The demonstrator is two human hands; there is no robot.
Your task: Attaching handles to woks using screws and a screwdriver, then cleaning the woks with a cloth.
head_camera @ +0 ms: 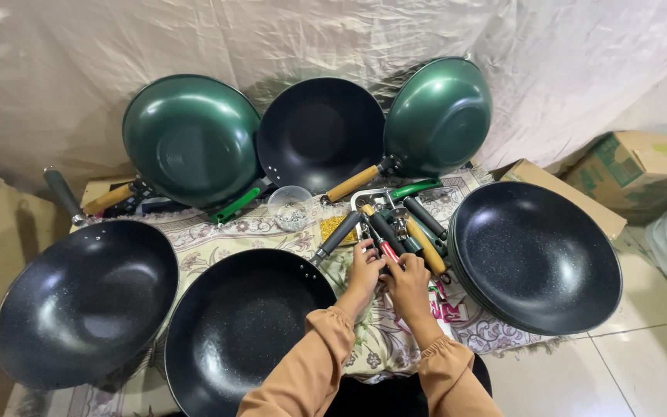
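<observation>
My left hand [364, 270] and my right hand [409, 284] meet over a pile of loose pan handles [403, 224] on a patterned cloth [218, 235]. Both hands close around a small red-handled tool [388, 252]. The pile holds black, wooden and green handles with metal brackets. A black wok [245, 324] with a dark handle lies just left of my left hand. My sleeves are tan.
A second black wok [86, 301] lies at the left, a stack of black woks [538, 255] at the right. Two green woks [191, 139] [440, 116] and a black wok [319, 131] lean against the back sheet. A clear cup of screws [291, 207] and cardboard boxes [634, 170] stand nearby.
</observation>
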